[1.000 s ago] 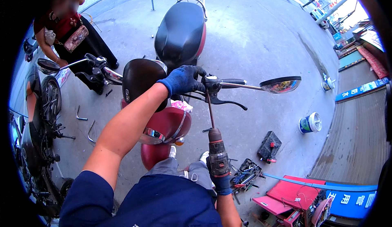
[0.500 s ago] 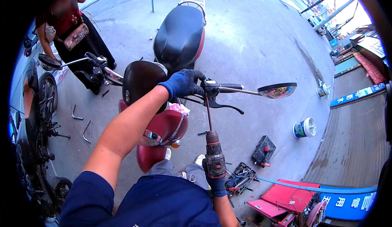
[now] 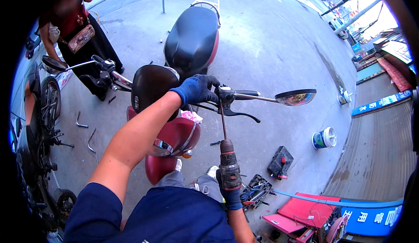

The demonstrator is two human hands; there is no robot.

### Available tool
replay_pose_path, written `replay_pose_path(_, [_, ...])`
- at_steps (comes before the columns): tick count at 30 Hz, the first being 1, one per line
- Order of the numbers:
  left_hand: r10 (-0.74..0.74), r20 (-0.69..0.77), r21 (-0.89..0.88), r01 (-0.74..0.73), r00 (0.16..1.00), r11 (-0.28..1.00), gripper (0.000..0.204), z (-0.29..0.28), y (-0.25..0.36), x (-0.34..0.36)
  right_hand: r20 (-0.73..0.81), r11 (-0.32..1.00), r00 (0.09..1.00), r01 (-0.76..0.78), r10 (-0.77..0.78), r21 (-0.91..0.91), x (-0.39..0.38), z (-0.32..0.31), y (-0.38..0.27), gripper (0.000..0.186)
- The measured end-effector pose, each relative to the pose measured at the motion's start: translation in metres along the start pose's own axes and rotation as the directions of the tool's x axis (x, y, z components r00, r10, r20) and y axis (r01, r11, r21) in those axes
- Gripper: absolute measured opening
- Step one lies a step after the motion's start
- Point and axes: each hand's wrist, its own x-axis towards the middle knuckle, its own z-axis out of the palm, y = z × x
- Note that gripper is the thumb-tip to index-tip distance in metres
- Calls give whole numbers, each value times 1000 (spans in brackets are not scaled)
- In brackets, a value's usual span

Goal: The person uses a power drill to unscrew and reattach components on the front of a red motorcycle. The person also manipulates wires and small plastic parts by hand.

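From the head camera, the gloved left hand (image 3: pixel 196 89) is wrapped tight around the handlebar (image 3: pixel 238 95) of a red scooter (image 3: pixel 174 134), just left of the brake lever (image 3: pixel 238 113) and the right mirror (image 3: pixel 296 97). The gloved right hand (image 3: pixel 230 195) is closed round the grip of a cordless drill (image 3: pixel 228 166) below that handlebar, its long bit (image 3: pixel 223 123) rising to touch the handlebar beside the left hand. A white bucket (image 3: pixel 324 137) stands well right of the handlebar, and a person (image 3: pixel 72 29) stands beyond its far left end.
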Motion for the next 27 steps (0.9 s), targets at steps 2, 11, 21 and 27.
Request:
replay_pose_path(2, [-8, 8, 6, 8, 1000, 1000, 53, 1, 0, 1, 7, 997, 999, -45, 45, 55, -1, 4, 2, 33])
replay_pose_path(11, [41, -61, 80, -36, 997, 996, 42, 0, 2, -4, 36, 980, 992, -125, 121, 156, 0, 9, 4, 31])
replay_pose_path(21, [-450, 152, -958, 244, 880, 153, 17, 68, 17, -146, 222, 976, 969, -143, 104, 167, -43, -67, 13, 43])
replay_pose_path(27, [-215, 343, -927, 291, 914, -238, 29, 114, -35, -157, 339, 927, 939, -179, 60, 331, -45, -103, 22, 39])
